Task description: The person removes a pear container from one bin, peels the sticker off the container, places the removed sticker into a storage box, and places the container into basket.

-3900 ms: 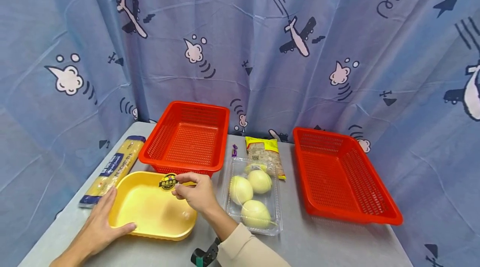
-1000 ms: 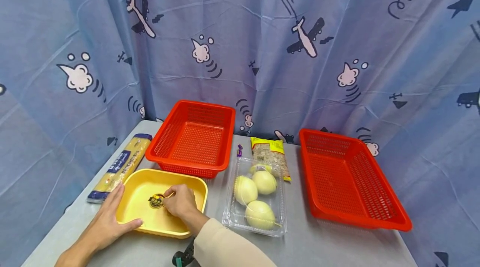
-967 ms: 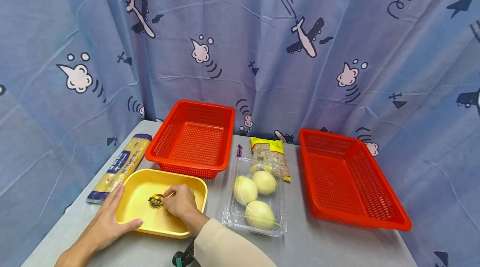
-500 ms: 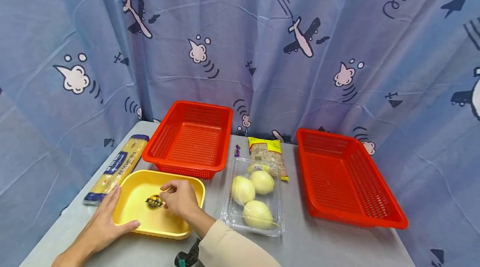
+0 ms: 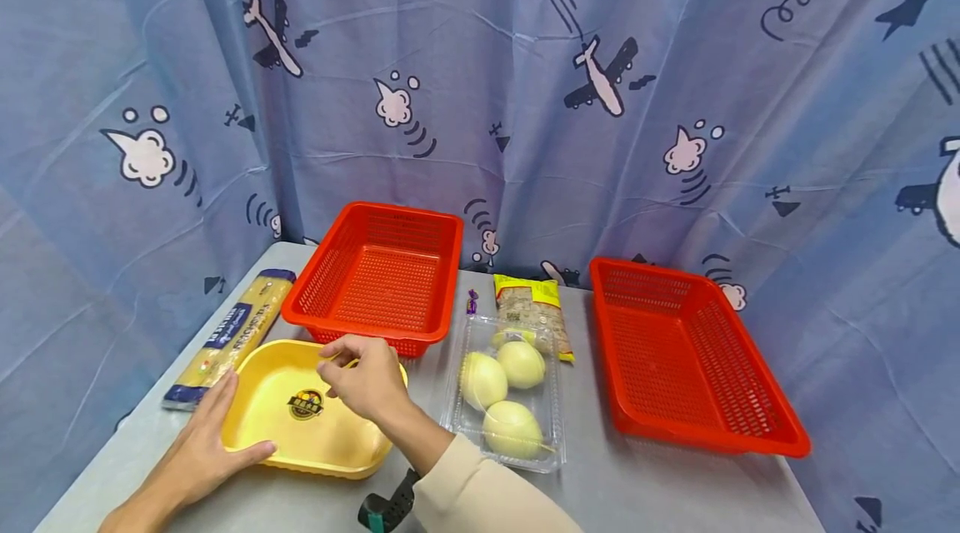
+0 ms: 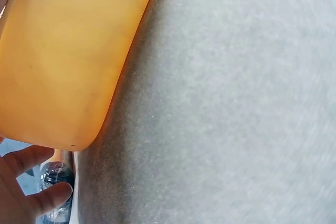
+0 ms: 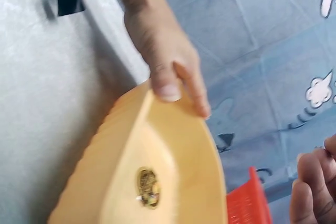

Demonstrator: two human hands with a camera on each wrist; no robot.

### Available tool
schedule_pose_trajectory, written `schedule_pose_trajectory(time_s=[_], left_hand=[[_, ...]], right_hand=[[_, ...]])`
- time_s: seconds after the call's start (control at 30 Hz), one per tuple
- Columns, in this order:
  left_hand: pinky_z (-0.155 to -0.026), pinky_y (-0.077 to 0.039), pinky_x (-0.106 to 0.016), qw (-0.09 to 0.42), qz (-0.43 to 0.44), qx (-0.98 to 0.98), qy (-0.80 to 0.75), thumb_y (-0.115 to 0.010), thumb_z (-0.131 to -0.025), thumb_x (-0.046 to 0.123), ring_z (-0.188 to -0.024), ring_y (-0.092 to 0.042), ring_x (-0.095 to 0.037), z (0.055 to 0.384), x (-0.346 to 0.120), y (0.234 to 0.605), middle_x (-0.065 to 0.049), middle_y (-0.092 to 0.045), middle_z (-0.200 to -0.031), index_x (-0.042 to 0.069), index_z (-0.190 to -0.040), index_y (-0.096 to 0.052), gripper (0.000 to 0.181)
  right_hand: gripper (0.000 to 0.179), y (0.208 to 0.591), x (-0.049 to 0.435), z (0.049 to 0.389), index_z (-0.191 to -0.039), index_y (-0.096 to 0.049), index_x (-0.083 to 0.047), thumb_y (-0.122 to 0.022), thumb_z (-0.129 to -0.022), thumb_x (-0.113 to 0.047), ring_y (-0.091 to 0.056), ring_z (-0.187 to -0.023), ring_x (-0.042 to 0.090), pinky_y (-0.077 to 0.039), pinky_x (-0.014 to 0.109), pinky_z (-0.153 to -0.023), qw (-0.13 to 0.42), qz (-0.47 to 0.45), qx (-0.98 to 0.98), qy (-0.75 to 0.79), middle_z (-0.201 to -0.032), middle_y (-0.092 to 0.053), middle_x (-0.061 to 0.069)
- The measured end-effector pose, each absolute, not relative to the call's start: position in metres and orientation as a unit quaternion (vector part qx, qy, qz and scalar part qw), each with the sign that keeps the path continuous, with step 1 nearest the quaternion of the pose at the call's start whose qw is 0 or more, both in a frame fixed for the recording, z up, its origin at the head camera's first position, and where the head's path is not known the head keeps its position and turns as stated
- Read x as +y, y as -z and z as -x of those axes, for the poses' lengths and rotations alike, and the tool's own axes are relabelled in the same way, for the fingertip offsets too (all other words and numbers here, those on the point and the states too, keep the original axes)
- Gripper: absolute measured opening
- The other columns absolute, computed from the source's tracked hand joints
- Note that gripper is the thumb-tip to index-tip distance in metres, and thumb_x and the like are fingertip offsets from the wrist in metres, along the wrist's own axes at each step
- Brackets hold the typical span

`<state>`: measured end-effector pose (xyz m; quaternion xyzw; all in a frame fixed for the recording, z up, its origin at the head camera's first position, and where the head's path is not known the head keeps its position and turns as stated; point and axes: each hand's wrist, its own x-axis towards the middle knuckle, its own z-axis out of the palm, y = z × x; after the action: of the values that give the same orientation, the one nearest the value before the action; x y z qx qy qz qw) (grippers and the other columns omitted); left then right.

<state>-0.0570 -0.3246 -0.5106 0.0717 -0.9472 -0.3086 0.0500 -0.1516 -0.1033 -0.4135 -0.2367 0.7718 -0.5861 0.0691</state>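
A yellow plastic basin (image 5: 322, 450) stands at the table's front left. A round black-and-gold sticker (image 5: 306, 405) lies on its inside bottom. My left hand (image 5: 206, 441) steadies the basin's front left corner, with straight fingers along the left side and the thumb at the front rim. In the right wrist view, that thumb lies over the rim. My right hand (image 5: 365, 379) hovers over the basin's right part, fingers loosely bent and thumb apart from the forefinger, with nothing seen between them. Its fingers (image 7: 310, 174) show at the right edge of the right wrist view.
Behind the basin is a red basket (image 5: 375, 291); another red basket (image 5: 690, 358) stands at the right. Between them lie a clear box (image 5: 551, 433) of pale round fruit, a yellow-topped bag (image 5: 543, 296) and a purple candy (image 5: 472, 302). A spaghetti pack (image 5: 236, 333) lies at the left.
Earlier the right hand pinched the sticker above the basin's back part, then put it onto the basin's bottom. It has now lifted off the sticker. The left hand has stayed at the basin.
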Motion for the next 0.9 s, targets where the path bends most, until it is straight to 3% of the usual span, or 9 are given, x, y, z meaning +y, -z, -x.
schedule_pose_trajectory(time_s=[0.7,0.9], left_hand=[[-0.095,-0.021,-0.074,0.033,-0.086,-0.947,0.307,-0.075,-0.075,0.057,-0.129,-0.018,-0.057,0.058,-0.324,0.511,-0.032,-0.005,-0.152,-0.002,-0.151,0.003,0.123],[-0.094,-0.021,-0.074,0.059,-0.070,-0.947,0.308,-0.076,-0.075,0.053,-0.130,-0.018,-0.056,0.056,-0.325,0.512,-0.031,-0.006,-0.152,-0.003,-0.152,0.000,0.122]], right_hand=[[0.011,0.367,-0.064,0.135,-0.094,-0.073,-0.003,-0.072,-0.083,-0.001,-0.061,-0.051,0.010,-0.053,0.029,-0.049,0.034,0.338,0.694,0.635,-0.071,-0.065,-0.003],[0.014,0.358,-0.046,0.135,-0.097,-0.073,-0.005,-0.072,-0.084,-0.002,-0.060,-0.055,0.009,-0.052,0.026,-0.052,0.025,0.349,0.699,0.624,-0.073,-0.065,-0.001]])
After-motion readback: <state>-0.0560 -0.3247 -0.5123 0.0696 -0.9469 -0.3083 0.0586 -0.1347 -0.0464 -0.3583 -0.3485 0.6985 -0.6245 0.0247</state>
